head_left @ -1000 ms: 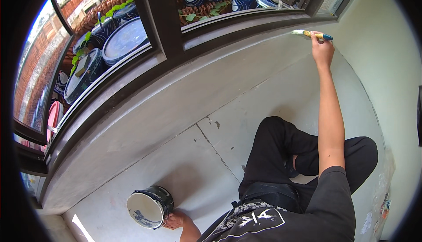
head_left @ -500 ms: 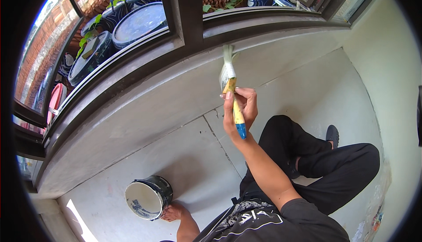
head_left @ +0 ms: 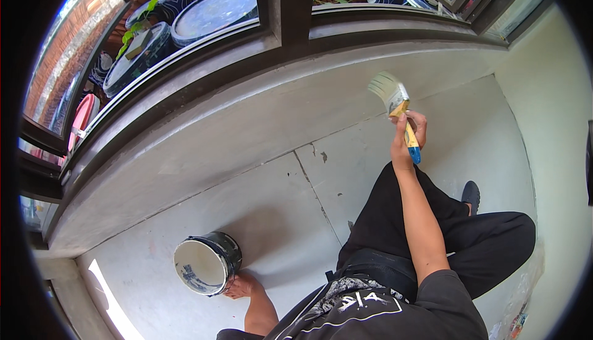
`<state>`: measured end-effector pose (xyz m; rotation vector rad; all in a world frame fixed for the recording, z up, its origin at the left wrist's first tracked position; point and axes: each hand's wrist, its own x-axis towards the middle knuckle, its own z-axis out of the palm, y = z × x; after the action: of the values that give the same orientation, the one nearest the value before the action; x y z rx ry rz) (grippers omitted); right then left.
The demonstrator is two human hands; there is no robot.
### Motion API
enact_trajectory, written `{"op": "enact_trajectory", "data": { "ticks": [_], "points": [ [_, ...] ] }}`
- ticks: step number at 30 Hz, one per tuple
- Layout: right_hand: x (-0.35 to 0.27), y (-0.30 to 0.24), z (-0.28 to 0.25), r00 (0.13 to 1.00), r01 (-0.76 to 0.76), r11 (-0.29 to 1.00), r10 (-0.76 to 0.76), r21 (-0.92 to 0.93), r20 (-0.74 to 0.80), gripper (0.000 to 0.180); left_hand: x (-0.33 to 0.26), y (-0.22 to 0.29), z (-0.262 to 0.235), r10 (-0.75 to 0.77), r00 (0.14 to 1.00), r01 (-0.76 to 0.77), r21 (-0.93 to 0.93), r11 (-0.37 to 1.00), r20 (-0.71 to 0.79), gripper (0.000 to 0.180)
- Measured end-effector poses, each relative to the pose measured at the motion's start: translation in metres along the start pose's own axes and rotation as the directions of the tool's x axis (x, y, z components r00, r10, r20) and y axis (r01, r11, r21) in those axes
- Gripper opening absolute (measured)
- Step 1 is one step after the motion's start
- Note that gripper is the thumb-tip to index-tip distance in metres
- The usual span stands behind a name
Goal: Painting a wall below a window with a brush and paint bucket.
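My right hand [head_left: 404,133] grips a wide paintbrush [head_left: 412,136] by its yellow handle with a blue end. Its pale bristles, bent to the left and loaded with light paint, lie against or just off the low grey wall [head_left: 247,121] under the window; I cannot tell which. Down at the left, my left hand [head_left: 243,286] holds the side of a dark paint bucket [head_left: 231,250]. The bucket is tilted, its mouth showing a whitish inside with dark smears. Some of the left fingers are hidden behind it.
A dark-framed window [head_left: 290,16] runs along the top, several lidded buckets [head_left: 213,17] and plants beyond it. My black-trousered legs [head_left: 395,210] are folded on the grey floor [head_left: 278,207]. A pale side wall [head_left: 556,124] rises at the right.
My right hand has moved the brush rightward and down from the wall's upper edge below the window frame. The left hand stays at the bucket. The view has shifted slightly.
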<state>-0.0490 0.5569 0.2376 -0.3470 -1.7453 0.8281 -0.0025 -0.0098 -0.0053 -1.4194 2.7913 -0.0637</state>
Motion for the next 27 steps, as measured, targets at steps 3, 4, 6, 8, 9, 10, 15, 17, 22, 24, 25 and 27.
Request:
{"op": "enact_trajectory", "data": {
  "ticks": [3, 4, 6, 8, 9, 10, 15, 17, 22, 24, 25, 27],
  "points": [
    [0.009, 0.017, -0.015, 0.987, -0.061, 0.998, 0.055, -0.032, -0.151, 0.013, -0.001, 0.0, 0.007, 0.025, 0.999, -0.025, 0.0, 1.0, -0.043, 0.063],
    [0.009, 0.019, -0.019, 0.963, -0.089, 0.996, 0.081, -0.021, -0.255, 0.011, -0.012, 0.015, -0.02, 0.028, 0.999, -0.024, -0.087, 0.996, 0.045, 0.065],
    [-0.004, 0.02, -0.006, 0.99, -0.03, 0.99, 0.01, -0.138, -0.14, 0.012, -0.006, 0.011, -0.009, 0.017, 1.0, -0.016, -0.136, 0.991, 0.009, 0.065],
    [-0.025, -0.002, 0.027, 0.983, 0.178, 0.949, -0.162, -0.262, 0.082, 0.016, 0.001, 0.0, 0.004, 0.001, 0.999, -0.006, -0.183, 0.983, -0.032, 0.065],
    [-0.038, -0.026, 0.051, 0.946, 0.314, 0.911, -0.274, -0.268, 0.176, 0.019, 0.004, -0.005, 0.011, 0.0, 0.999, -0.005, -0.127, 0.992, -0.043, 0.065],
    [-0.054, -0.046, 0.069, 0.928, 0.332, 0.925, -0.285, -0.183, 0.242, 0.023, 0.004, -0.006, 0.016, 0.005, 0.999, -0.009, -0.074, 0.997, -0.052, 0.064],
    [-0.116, -0.131, 0.133, 0.723, 0.35, 0.863, -0.496, 0.363, 0.482, 0.036, -0.002, 0.0, 0.012, -0.015, 0.997, 0.007, -0.103, 0.995, -0.076, 0.062],
    [-0.113, -0.137, 0.139, 0.675, 0.38, 0.822, -0.56, 0.425, 0.48, 0.037, -0.003, 0.004, 0.011, -0.016, 0.997, 0.01, -0.093, 0.996, -0.072, 0.062],
    [-0.046, -0.094, 0.105, 0.868, 0.346, 0.92, -0.388, 0.184, 0.31, 0.024, -0.003, 0.004, 0.006, -0.022, 1.0, 0.021, -0.055, 0.998, -0.001, 0.063],
    [-0.018, -0.068, 0.065, 0.927, 0.329, 0.943, -0.332, 0.045, 0.174, 0.019, -0.003, 0.003, 0.004, -0.034, 0.999, 0.035, -0.108, 0.994, 0.008, 0.064],
    [-0.008, -0.058, 0.048, 0.925, 0.331, 0.942, -0.335, 0.054, 0.18, 0.019, -0.004, 0.004, 0.001, -0.027, 1.0, 0.029, -0.16, 0.987, 0.013, 0.066],
    [0.001, -0.047, 0.021, 0.997, 0.021, 0.99, -0.011, 0.139, -0.073, 0.013, -0.005, 0.006, -0.01, -0.033, 0.998, 0.04, -0.151, 0.988, 0.048, 0.067]
  ]
}}
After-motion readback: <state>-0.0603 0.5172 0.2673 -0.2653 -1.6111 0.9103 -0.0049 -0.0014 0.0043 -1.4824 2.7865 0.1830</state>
